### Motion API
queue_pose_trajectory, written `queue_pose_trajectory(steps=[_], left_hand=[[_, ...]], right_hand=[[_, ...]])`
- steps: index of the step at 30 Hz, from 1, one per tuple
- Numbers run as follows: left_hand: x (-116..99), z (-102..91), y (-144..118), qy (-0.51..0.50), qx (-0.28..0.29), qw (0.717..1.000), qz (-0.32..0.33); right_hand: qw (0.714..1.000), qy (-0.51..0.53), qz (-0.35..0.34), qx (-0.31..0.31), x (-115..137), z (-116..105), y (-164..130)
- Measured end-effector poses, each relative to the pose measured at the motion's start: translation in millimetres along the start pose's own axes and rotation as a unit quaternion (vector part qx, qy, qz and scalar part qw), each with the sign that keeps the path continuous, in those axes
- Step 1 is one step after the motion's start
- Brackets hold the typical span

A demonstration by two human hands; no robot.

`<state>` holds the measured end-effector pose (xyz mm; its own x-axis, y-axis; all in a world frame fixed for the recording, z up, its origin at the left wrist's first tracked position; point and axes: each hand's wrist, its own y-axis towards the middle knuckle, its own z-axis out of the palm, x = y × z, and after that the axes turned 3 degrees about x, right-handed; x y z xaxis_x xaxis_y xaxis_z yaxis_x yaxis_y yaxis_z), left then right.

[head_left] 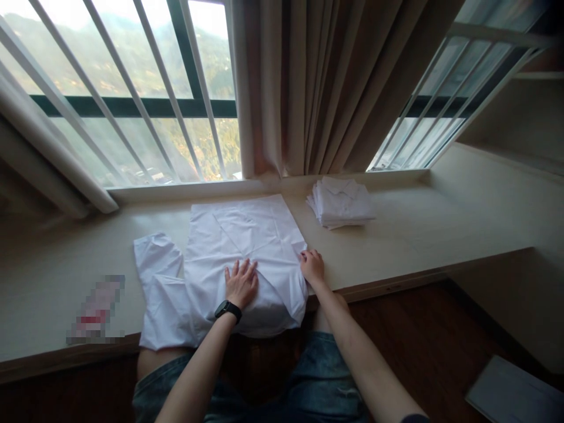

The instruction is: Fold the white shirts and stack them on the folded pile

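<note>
A white shirt (233, 229) lies spread on the ledge, its lower part hanging over the front edge toward my lap. One sleeve (161, 282) sticks out on the left side. My left hand (241, 284), with a dark watch on the wrist, rests flat on the middle of the shirt with its fingers spread. At the shirt's right edge, my right hand (312, 267) has its fingers curled and pinched on the fabric. The fingertips of that hand are partly hidden.
A stack of folded white shirts (343, 202) sits at the back right of the ledge (418, 229). A blurred-out flat item (97, 308) lies at the left. Curtains (308, 88) and barred windows stand behind. A pale flat object (520, 390) lies on the floor at right.
</note>
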<state>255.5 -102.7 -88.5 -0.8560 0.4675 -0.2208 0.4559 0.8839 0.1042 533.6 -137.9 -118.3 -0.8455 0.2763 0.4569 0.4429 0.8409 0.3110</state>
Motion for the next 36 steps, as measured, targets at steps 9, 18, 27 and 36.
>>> queue_pose_trajectory(steps=[9,18,27,36], left_hand=[[1,-0.1,-1,-0.001,-0.004,1.000,-0.004],[0,-1.2,-3,0.003,0.008,1.000,0.003],[2,1.6,-6,-0.034,-0.001,0.999,-0.005],[27,-17.2,-18,-0.043,-0.024,0.999,-0.016]], right_hand=[[0.999,0.035,0.021,-0.031,-10,7,4],[0.970,-0.072,-0.208,0.103,64,1,-17],[0.943,-0.126,-0.202,0.233,59,24,-23],[0.930,-0.133,-0.184,0.291,71,11,-17]])
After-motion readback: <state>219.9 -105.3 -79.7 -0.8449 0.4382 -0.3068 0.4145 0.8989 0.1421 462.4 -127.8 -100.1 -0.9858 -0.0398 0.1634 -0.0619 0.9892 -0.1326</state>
